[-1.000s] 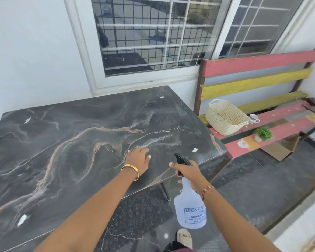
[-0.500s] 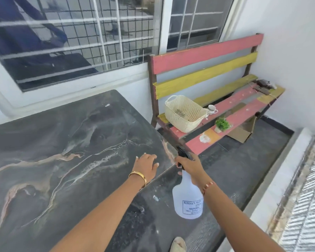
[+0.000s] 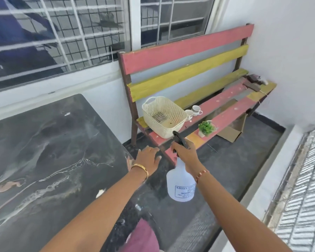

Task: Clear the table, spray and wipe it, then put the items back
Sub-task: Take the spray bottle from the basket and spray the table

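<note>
Marble-look tabletop [image 3: 44, 151] at lower left is bare — right hand [image 3: 186, 153] grips the spray bottle [image 3: 180, 184] at center, left hand [image 3: 147, 159] loose, fingers out. I'd park it low on the bench [image 3: 225, 113] — upright, clear of the basket [image 3: 164, 117].

The white spray bottle [image 3: 180, 184] carries the only readable print: a blue boxed label at its 6 o'clock side. The top line reads "KISSAN", then letters cut off by the forearm. A lower line starts "MUMBAI". The remaining lines are too small to read.
</note>
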A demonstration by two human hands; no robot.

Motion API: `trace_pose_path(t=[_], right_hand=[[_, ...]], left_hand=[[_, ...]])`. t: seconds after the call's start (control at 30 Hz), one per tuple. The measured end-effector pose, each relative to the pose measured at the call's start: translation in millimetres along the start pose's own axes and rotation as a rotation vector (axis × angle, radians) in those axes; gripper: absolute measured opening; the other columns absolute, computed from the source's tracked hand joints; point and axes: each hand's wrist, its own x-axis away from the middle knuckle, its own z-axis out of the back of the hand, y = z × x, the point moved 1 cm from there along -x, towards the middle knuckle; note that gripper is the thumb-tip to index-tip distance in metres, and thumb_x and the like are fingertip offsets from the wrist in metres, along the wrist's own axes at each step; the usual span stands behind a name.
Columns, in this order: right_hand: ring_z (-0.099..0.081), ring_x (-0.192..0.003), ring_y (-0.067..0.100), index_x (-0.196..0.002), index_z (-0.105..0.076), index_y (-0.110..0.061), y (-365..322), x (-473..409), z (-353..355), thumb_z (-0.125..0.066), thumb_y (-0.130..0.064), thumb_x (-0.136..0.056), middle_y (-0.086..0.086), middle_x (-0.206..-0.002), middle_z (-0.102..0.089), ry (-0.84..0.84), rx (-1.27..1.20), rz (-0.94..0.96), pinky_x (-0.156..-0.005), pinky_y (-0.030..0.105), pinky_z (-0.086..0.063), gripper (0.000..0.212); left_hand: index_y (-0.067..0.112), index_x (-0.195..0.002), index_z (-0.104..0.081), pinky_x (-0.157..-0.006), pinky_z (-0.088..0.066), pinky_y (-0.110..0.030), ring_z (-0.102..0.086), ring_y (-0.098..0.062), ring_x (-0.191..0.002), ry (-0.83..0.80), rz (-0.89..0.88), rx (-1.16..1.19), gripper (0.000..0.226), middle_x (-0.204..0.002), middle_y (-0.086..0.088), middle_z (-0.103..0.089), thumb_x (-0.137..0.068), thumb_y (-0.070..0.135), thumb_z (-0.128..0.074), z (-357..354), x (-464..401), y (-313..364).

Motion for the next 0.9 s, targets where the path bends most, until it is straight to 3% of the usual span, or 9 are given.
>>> trace_pose_path(t=[0.17, 0.3, 0.47, 0.6, 0.67, 0.77, 0.9], right_hand=[[-0.048, -0.041, 0.002, -0.069, -0.05, -0.006, -3, -55, 12, -0.053, 0.0, -0.078, 0.009, -0.061, -0.049, -0.005, -0.025, -0.046, -0.052, 0.021, -0.042, 0.011], [-0.049, -0.046, 0.012, -0.082, -0.056, -0.006, -12, -106, 20, -0.05, 0.001, -0.084, 0.014, -0.072, -0.046, -0.03, -0.12, -0.027, -0.042, 0.017, -0.041, 0.01], [-0.051, -0.068, 0.02, -0.084, -0.051, -0.017, -23, -160, 28, -0.054, -0.007, -0.078, 0.004, -0.075, -0.053, 0.048, -0.206, 0.073, -0.05, 0.02, -0.045, 0.012], [-0.039, -0.068, 0.023, -0.09, -0.042, 0.006, -30, -196, 29, -0.053, -0.016, -0.073, 0.018, -0.071, -0.04, 0.17, -0.103, 0.215, -0.061, 0.035, -0.037, 0.03], [-0.033, -0.064, 0.02, -0.081, -0.04, 0.011, -35, -213, 29, -0.052, -0.011, -0.073, 0.011, -0.064, -0.033, 0.225, -0.058, 0.297, -0.058, 0.033, -0.03, 0.026], [-0.025, -0.055, 0.019, -0.069, -0.035, 0.003, -43, -243, 28, -0.051, -0.011, -0.072, 0.008, -0.06, -0.028, 0.229, -0.008, 0.341, -0.052, 0.031, -0.023, 0.022], [-0.031, -0.056, 0.018, -0.061, -0.034, -0.02, -45, -282, 23, -0.056, -0.018, -0.07, 0.008, -0.064, -0.036, 0.202, 0.23, 0.362, -0.052, 0.027, -0.024, 0.024]], left_hand=[[0.016, -0.131, -0.044, -0.114, -0.027, -0.051, -0.04, -0.026, -0.132, -0.005, -0.019, -0.039, 0.038, -0.134, -0.008, -0.051, -0.095, 0.029, -0.04, 4, -56, 19], [0.013, -0.113, -0.053, -0.1, -0.042, -0.049, -0.055, -0.029, -0.111, 0.01, -0.032, -0.02, 0.025, -0.112, -0.01, -0.061, -0.093, 0.023, -0.043, 8, -112, 29], [0.014, -0.129, -0.048, -0.106, -0.039, -0.042, -0.05, -0.025, -0.122, -0.006, -0.035, -0.071, 0.038, -0.127, -0.008, -0.058, -0.094, 0.027, -0.041, 13, -172, 33], [0.016, -0.131, -0.045, -0.108, -0.035, -0.041, -0.046, -0.023, -0.127, -0.008, -0.004, -0.029, 0.041, -0.131, -0.007, -0.055, -0.093, 0.029, -0.043, 20, -202, 34], [0.016, -0.132, -0.045, -0.109, -0.034, -0.041, -0.044, -0.022, -0.128, -0.012, 0.014, -0.031, 0.04, -0.131, -0.006, -0.054, -0.093, 0.028, -0.043, 23, -210, 33], [0.017, -0.134, -0.041, -0.11, -0.032, -0.042, -0.042, -0.022, -0.128, -0.013, 0.035, -0.083, 0.042, -0.133, -0.006, -0.051, -0.094, 0.029, -0.042, 28, -230, 30], [0.017, -0.136, -0.04, -0.112, -0.03, -0.042, -0.04, -0.023, -0.131, 0.0, 0.09, -0.066, 0.044, -0.137, -0.006, -0.048, -0.094, 0.029, -0.043, 29, -250, 30]])
